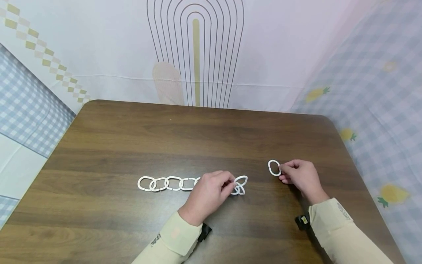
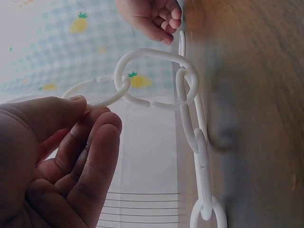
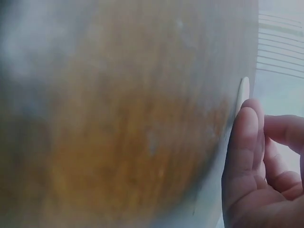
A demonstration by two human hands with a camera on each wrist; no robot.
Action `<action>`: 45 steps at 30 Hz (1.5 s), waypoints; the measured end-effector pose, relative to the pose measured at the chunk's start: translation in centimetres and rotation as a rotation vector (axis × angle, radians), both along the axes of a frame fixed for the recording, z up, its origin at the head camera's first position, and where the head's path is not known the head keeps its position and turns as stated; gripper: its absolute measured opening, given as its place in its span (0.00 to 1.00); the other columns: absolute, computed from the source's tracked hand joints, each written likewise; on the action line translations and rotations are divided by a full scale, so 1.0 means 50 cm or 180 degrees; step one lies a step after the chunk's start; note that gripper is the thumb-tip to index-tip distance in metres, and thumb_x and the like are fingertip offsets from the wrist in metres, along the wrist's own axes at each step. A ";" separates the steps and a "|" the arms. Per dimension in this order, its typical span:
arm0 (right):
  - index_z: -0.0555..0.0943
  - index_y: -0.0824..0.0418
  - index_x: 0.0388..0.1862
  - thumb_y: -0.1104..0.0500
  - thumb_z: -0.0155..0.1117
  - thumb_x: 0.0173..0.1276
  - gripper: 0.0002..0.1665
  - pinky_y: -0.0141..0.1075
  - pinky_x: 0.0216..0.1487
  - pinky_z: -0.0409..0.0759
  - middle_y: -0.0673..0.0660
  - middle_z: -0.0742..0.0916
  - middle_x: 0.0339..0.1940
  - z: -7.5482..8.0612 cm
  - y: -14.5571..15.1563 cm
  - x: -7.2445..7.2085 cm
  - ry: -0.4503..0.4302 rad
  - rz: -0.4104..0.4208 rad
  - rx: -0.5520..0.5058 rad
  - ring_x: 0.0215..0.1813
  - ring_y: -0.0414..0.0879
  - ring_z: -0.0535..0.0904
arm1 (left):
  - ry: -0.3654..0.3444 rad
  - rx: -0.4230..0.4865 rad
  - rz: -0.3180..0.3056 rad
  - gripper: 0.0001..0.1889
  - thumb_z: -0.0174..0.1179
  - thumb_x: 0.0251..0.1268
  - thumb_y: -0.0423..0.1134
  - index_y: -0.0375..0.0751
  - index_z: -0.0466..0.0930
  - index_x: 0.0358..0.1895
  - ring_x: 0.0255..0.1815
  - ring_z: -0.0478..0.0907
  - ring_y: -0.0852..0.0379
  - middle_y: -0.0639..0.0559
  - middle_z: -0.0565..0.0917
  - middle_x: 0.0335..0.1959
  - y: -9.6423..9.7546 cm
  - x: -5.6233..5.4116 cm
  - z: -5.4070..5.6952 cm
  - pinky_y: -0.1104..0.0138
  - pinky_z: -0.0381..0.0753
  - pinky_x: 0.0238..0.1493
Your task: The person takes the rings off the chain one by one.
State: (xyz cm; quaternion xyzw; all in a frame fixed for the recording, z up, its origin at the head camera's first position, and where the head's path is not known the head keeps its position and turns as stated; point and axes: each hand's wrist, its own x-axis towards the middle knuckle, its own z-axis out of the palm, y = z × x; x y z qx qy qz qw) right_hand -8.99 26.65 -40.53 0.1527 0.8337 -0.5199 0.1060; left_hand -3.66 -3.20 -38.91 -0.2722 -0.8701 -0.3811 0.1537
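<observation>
A chain of white plastic links (image 1: 174, 178) stretches across the middle of the table. My left hand (image 1: 211, 190) pinches one link near the chain's right end between thumb and fingers, hiding part of the chain. In the left wrist view, the pinched link (image 2: 114, 99) is raised, hooked through another link (image 2: 156, 52), with the chain hanging below. To the right, my right hand (image 1: 303, 178) pinches the edge of a single oval link (image 1: 269, 168), apart from the chain. From the right wrist, that link (image 3: 243, 92) shows edge-on above the fingertips.
The brown wooden table (image 1: 132, 139) has rounded far corners. A white cloth with arch lines (image 1: 270, 44) hangs behind it, and blue checked cloth (image 1: 372, 91) hangs along the right side. Dark straps with small devices sit at both wrists.
</observation>
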 end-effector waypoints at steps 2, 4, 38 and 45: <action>0.78 0.78 0.51 0.61 0.63 0.72 0.19 0.35 0.34 0.86 0.55 0.88 0.28 0.002 -0.002 0.007 0.0054 0.0016 -0.0015 0.28 0.40 0.86 | -0.0012 -0.0007 -0.0003 0.06 0.66 0.64 0.33 0.48 0.83 0.31 0.24 0.72 0.68 0.62 0.80 0.25 0.000 -0.001 -0.001 0.76 0.73 0.28; 0.79 0.78 0.52 0.60 0.64 0.72 0.20 0.35 0.35 0.86 0.56 0.88 0.30 0.002 -0.004 0.014 0.0094 0.0029 -0.0038 0.29 0.40 0.86 | -0.0029 -0.0004 -0.0005 0.05 0.66 0.64 0.33 0.48 0.83 0.31 0.24 0.72 0.68 0.62 0.80 0.26 0.000 -0.001 0.000 0.76 0.73 0.29; 0.87 0.68 0.45 0.60 0.73 0.65 0.14 0.26 0.39 0.82 0.57 0.91 0.34 0.028 -0.110 0.112 0.0657 0.0363 0.0211 0.36 0.35 0.86 | -0.0129 0.0026 0.0011 0.05 0.66 0.61 0.32 0.48 0.84 0.31 0.26 0.76 0.69 0.62 0.82 0.26 0.003 -0.005 -0.002 0.77 0.76 0.31; 0.89 0.62 0.42 0.58 0.75 0.62 0.11 0.26 0.38 0.80 0.53 0.91 0.36 0.011 -0.136 0.135 0.0794 0.0519 0.0391 0.36 0.34 0.85 | -0.0390 0.0113 -0.0052 0.04 0.67 0.63 0.33 0.47 0.84 0.31 0.28 0.79 0.69 0.61 0.85 0.28 0.005 -0.004 0.002 0.77 0.78 0.32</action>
